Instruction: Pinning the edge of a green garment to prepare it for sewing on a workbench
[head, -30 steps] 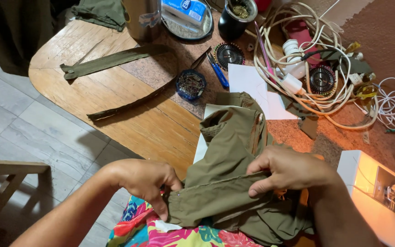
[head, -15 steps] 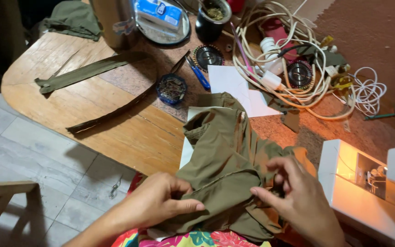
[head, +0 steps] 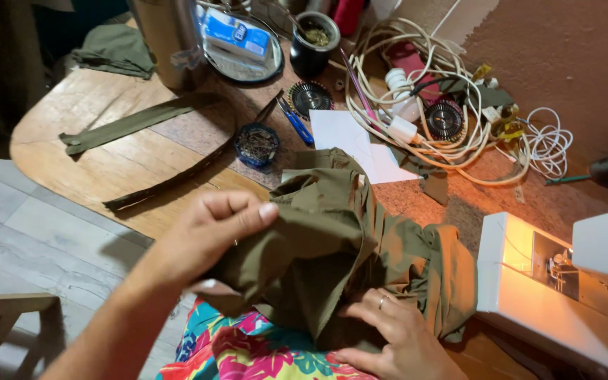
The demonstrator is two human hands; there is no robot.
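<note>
- A bright flowered cloth [head: 248, 352] lay nearest, at the bottom edge, partly under the green fabric.
- The right hand [head: 395, 331] rested flat on the near right part of the olive-green garment [head: 332, 246], fingers spread and fairly straight, pressing down rather than gripping; a ring showed on one finger.
- The left hand [head: 205, 239] was just left of it and a little higher, its fingers curled and its thumb closed against them, pinching a fold of the garment and lifting it.
- The garment lay bunched at the near edge of the wooden table [head: 100, 162], between the two hands, spilling over the flowered cloth and reaching right toward the sewing machine.
- The white sewing machine [head: 557, 281] stood at the right, lit with a warm glow, close to the garment's right edge.
- Farther back, a sheet of white paper [head: 350, 141] touched the garment's far end.
- Left of the paper sat a small round tin of pins [head: 257, 144], with blue-handled scissors [head: 293, 119] just beyond it.
- Two long green fabric strips [head: 135, 123] lay across the left of the table.
- A tangle of white cords [head: 445, 119] filled the far right.
- A dark cup [head: 314, 42] and a round tray [head: 241, 56] stood at the far edge.
</note>
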